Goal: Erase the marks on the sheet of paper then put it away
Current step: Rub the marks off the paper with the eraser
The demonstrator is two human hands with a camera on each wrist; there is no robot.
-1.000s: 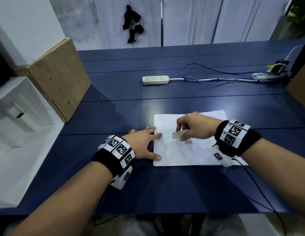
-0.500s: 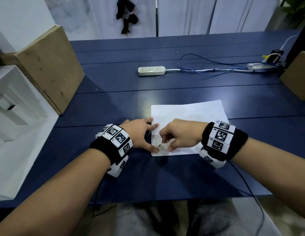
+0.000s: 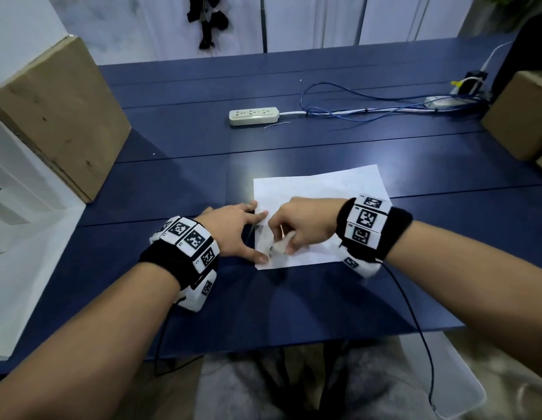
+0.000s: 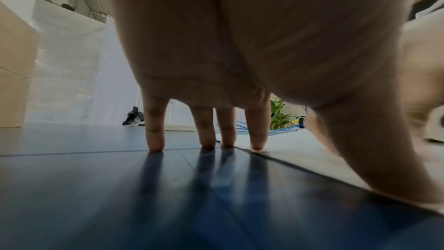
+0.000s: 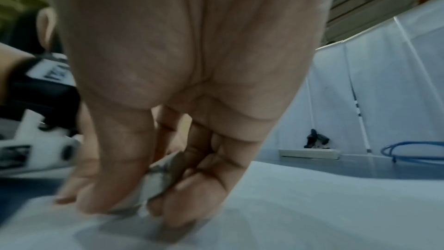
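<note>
A white sheet of paper point(image 3: 321, 195) lies flat on the blue table point(image 3: 203, 177), near its front edge. My left hand point(image 3: 233, 231) is spread flat at the sheet's left edge, with index fingertip and thumb pressing on the paper point(image 4: 300, 151) and the other fingers on the table. My right hand point(image 3: 300, 225) pinches a whitish, smudged eraser point(image 3: 279, 245) and holds it down on the sheet's near left corner, close to my left thumb. In the right wrist view the eraser point(image 5: 153, 187) sits between thumb and fingers, touching the paper point(image 5: 312, 206).
A cardboard box point(image 3: 57, 116) and a white foam tray point(image 3: 18, 237) stand at the left. A white power strip point(image 3: 253, 115) with blue cables point(image 3: 354, 107) lies at the back. Another cardboard box point(image 3: 521, 116) sits at the right edge.
My right hand has carried the eraser from the middle of the sheet to its near left corner, beside my left thumb. The left hand has stayed on the paper's edge.
</note>
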